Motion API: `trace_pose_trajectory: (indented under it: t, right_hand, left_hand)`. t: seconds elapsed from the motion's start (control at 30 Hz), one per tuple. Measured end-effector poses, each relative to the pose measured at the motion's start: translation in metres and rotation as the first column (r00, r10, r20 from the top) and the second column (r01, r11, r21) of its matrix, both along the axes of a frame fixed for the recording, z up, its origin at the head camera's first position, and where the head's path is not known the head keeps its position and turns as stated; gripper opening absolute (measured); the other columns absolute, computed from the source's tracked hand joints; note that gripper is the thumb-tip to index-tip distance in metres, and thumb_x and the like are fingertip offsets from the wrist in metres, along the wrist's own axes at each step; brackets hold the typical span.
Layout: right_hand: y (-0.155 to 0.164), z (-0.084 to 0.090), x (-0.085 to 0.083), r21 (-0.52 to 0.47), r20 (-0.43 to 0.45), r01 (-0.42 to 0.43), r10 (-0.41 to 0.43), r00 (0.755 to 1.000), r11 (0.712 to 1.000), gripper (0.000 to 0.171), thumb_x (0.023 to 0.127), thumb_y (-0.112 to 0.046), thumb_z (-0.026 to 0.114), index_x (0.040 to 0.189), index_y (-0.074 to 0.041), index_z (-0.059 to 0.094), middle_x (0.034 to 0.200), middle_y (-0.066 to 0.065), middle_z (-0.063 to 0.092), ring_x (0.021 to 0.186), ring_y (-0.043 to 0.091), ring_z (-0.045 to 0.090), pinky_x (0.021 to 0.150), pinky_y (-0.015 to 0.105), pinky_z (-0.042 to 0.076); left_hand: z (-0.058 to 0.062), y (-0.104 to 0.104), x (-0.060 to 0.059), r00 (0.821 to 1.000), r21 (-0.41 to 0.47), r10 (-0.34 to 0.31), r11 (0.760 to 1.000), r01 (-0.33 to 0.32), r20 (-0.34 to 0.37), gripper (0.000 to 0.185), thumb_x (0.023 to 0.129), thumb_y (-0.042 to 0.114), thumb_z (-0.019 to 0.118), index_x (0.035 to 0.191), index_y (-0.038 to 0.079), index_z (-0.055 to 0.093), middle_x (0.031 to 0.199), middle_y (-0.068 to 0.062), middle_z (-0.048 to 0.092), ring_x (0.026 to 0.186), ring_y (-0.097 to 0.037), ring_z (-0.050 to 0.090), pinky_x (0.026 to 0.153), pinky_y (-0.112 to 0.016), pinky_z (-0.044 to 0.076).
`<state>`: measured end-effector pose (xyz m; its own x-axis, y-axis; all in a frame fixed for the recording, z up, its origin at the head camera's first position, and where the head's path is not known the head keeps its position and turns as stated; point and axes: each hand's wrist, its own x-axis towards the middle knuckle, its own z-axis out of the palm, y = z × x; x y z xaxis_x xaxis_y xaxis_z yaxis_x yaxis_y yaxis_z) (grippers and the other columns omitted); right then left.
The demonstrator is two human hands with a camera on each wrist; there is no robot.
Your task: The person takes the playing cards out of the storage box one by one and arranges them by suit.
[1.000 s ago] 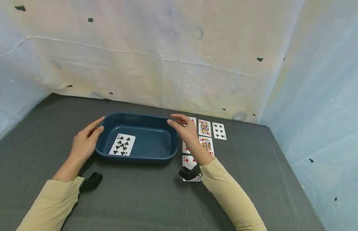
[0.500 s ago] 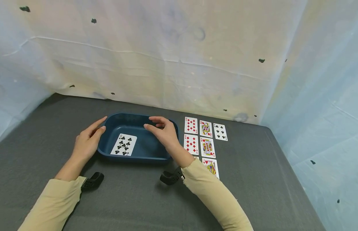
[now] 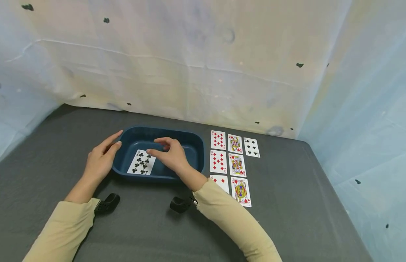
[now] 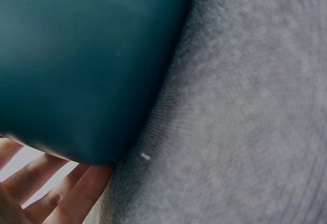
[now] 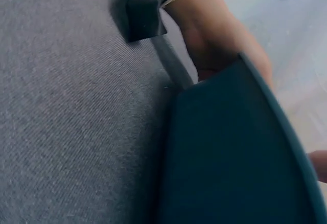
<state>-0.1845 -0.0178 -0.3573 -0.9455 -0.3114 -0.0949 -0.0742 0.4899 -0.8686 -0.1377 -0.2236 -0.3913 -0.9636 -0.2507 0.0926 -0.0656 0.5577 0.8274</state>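
A dark blue tray (image 3: 160,178) sits on the grey table, with a nine of clubs card (image 3: 141,163) lying face up in its left part. At the tray's left end is my left hand (image 3: 99,162), thumb and fingers extended against the rim. In the left wrist view the left fingers (image 4: 76,198) meet the tray's outer wall. My right hand (image 3: 171,154) is over the inside of the tray, its thumb tip at the card's upper right corner and its index finger held apart. I cannot tell whether the thumb touches the card.
Right of the tray, face-up cards lie in rows: a ten of diamonds (image 3: 218,140), queen (image 3: 235,143), six of clubs (image 3: 251,147), nine of diamonds (image 3: 218,162), king (image 3: 237,165), four of diamonds (image 3: 220,182) and jack (image 3: 241,192). A pale cloth wall (image 3: 190,72) stands behind the table.
My right hand has moved left from above the laid-out cards to the nine of clubs in the tray, uncovering more of the rows. The left hand has stayed at the tray's left end.
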Motion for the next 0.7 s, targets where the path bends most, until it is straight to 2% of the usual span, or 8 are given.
trace_pose_trajectory:
  t: [0.13,0.23,0.33,0.4,0.5,0.57,0.63,0.7]
  right_hand:
    - [-0.002,-0.002,-0.002,0.095,0.039,-0.085,0.081,0.996,0.992,0.050,0.081,-0.035,0.076,0.125,-0.017,0.063,0.131,0.004,0.056,0.117,0.020,0.051,0.090,0.034,0.047]
    - [-0.005,-0.005,-0.003,0.197,0.064,-0.138,0.128,0.990,0.971,0.057,0.079,-0.036,0.077,0.130,-0.018,0.060,0.134,0.006,0.054,0.123,0.021,0.048,0.094,0.036,0.045]
    - [-0.009,-0.008,-0.004,0.326,0.057,-0.179,0.169,0.984,0.928,0.066,0.076,-0.040,0.080,0.135,-0.020,0.055,0.139,0.008,0.048,0.129,0.025,0.042,0.100,0.039,0.041]
    - [-0.012,-0.009,-0.004,0.417,0.036,-0.191,0.194,0.980,0.889,0.073,0.074,-0.042,0.081,0.138,-0.023,0.052,0.141,0.008,0.045,0.129,0.025,0.038,0.101,0.039,0.039]
    - [-0.015,-0.010,-0.004,0.534,0.005,-0.199,0.232,0.973,0.822,0.079,0.072,-0.045,0.081,0.141,-0.026,0.048,0.140,0.007,0.040,0.122,0.022,0.038,0.096,0.033,0.038]
    - [-0.016,-0.011,-0.003,0.580,-0.004,-0.200,0.249,0.969,0.790,0.079,0.073,-0.045,0.081,0.142,-0.027,0.048,0.137,0.004,0.041,0.116,0.019,0.039,0.090,0.029,0.037]
    - [-0.016,-0.010,-0.002,0.600,-0.014,-0.198,0.258,0.966,0.775,0.075,0.073,-0.042,0.082,0.140,-0.028,0.050,0.134,0.002,0.041,0.111,0.017,0.039,0.085,0.027,0.035]
    - [-0.016,-0.010,-0.001,0.604,-0.022,-0.195,0.261,0.965,0.773,0.072,0.074,-0.040,0.082,0.138,-0.029,0.052,0.132,0.001,0.042,0.110,0.016,0.039,0.082,0.026,0.033]
  left_hand:
    - [0.001,0.001,-0.001,1.000,0.009,0.007,1.000,-0.007,0.011,0.050,0.103,0.042,0.031,0.151,0.025,0.032,0.146,-0.024,0.041,0.123,-0.044,0.042,0.095,-0.065,0.032]
    - [0.001,0.001,-0.001,1.000,0.010,0.010,1.000,-0.010,0.015,0.050,0.104,0.042,0.031,0.151,0.025,0.032,0.146,-0.025,0.041,0.124,-0.045,0.041,0.095,-0.065,0.032]
    - [0.001,0.002,-0.001,1.000,0.011,0.013,1.000,-0.013,0.017,0.050,0.104,0.041,0.031,0.151,0.025,0.032,0.146,-0.025,0.041,0.125,-0.045,0.041,0.096,-0.066,0.031]
    - [0.001,0.002,-0.001,1.000,0.012,0.016,1.000,-0.016,0.015,0.050,0.104,0.041,0.031,0.151,0.024,0.032,0.146,-0.025,0.041,0.126,-0.045,0.041,0.096,-0.066,0.031]
    - [0.001,0.001,0.000,1.000,0.010,0.023,1.000,-0.023,0.013,0.050,0.104,0.040,0.032,0.151,0.024,0.033,0.146,-0.024,0.041,0.126,-0.045,0.041,0.096,-0.065,0.031]
    - [0.001,0.001,0.000,1.000,0.009,0.024,1.000,-0.024,0.015,0.050,0.104,0.041,0.032,0.151,0.024,0.033,0.146,-0.024,0.041,0.125,-0.045,0.041,0.096,-0.065,0.031]
    - [0.001,0.001,0.000,1.000,0.009,0.024,1.000,-0.024,0.015,0.050,0.104,0.041,0.032,0.151,0.025,0.033,0.146,-0.024,0.041,0.126,-0.045,0.041,0.096,-0.065,0.031]
    - [0.001,0.001,-0.001,1.000,0.010,0.021,1.000,-0.022,0.016,0.050,0.103,0.041,0.032,0.151,0.025,0.032,0.147,-0.023,0.040,0.127,-0.045,0.040,0.097,-0.066,0.030]
